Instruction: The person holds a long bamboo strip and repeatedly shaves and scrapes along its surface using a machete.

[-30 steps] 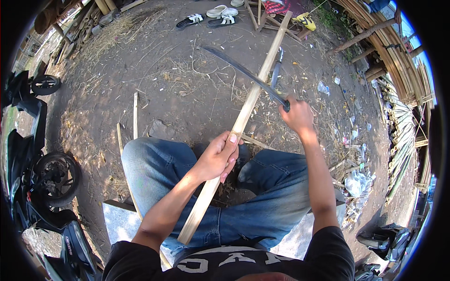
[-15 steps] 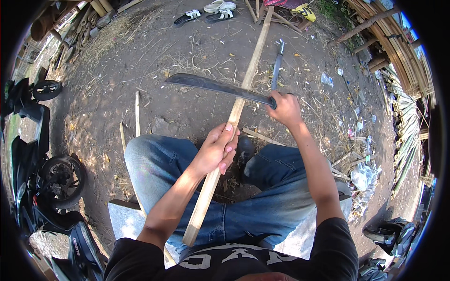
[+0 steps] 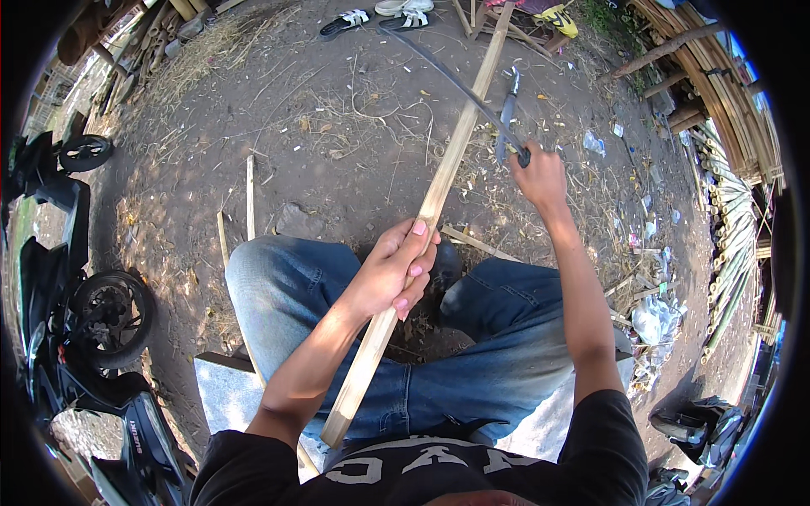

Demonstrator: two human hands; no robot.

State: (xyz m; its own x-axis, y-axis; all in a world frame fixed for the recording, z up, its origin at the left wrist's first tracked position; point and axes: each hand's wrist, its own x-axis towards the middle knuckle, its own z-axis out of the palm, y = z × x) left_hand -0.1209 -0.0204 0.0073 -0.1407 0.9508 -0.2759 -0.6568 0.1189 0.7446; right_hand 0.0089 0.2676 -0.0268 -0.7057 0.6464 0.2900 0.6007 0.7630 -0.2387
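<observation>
My left hand is wrapped around a long, flat bamboo strip, which slants from my lap up to the far side of the yard. In my right hand is the dark handle of a machete. Its long blade crosses the strip's farther part, pointing away and to the left. Whether the edge presses on the bamboo, I cannot tell. Behind the machete's handle, a second bladed tool stands or lies by the ground, partly covered.
Black motorbikes stand at the left. Sandals lie at the far side. Stacked bamboo poles line the right, near a plastic bag. Two thin strips rise beside my left knee. Shavings litter the dirt ground.
My right hand has moved away from me and slightly right, carrying the machete farther up the strip. The blade now points more steeply away. My left hand keeps its grip.
</observation>
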